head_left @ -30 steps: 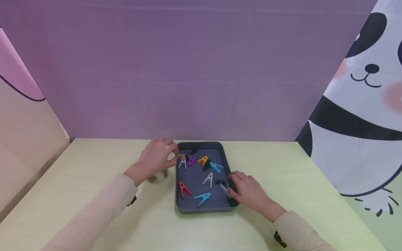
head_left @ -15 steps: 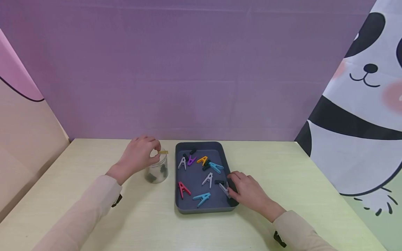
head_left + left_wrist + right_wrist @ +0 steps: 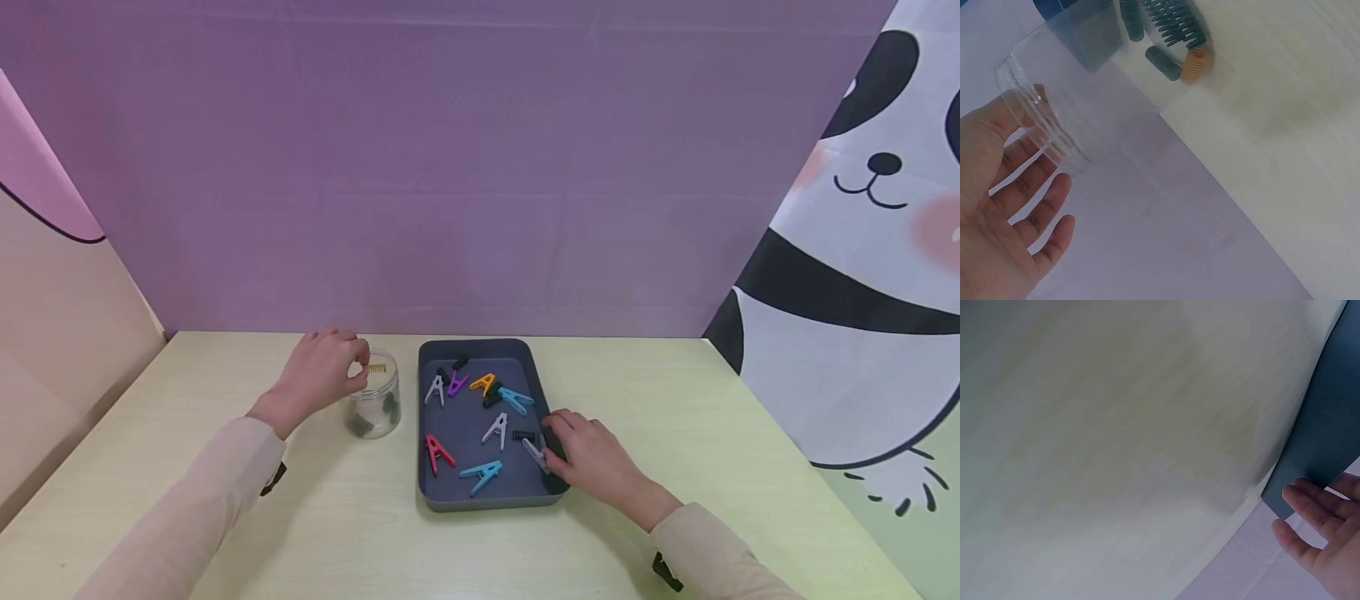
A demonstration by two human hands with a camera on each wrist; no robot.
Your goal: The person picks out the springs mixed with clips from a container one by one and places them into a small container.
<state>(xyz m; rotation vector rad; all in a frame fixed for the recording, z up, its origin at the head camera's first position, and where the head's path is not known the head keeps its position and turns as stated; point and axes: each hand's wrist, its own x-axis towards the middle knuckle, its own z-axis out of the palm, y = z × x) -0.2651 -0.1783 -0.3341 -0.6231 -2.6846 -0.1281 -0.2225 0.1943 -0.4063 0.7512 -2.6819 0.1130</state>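
My left hand [image 3: 322,371] pinches a small gold coil spring [image 3: 375,368] at the mouth of a clear jar [image 3: 386,408]. Through the jar wall in the left wrist view, the pinched spring [image 3: 1039,92] shows just inside the rim. Several dark green springs [image 3: 1175,25] and one orange spring [image 3: 1195,65] lie at the jar's bottom. My right hand [image 3: 592,458] holds the right side of a dark grey tray [image 3: 495,503]; in the right wrist view some fingers [image 3: 1310,509] lie against its outer wall. A grey clip [image 3: 536,454] lies close to the right thumb.
The tray holds red [image 3: 438,452], blue [image 3: 482,475], white, purple [image 3: 458,383] and yellow clips [image 3: 483,382], plus several black springs [image 3: 524,435]. Everything stands on a pale wooden table [image 3: 315,533]. A purple cloth [image 3: 450,167] hangs behind it.
My left hand has moved left from the tray's far left corner to the jar, carrying the gold spring, then slightly farther left and lower. My right hand has stayed at the tray.
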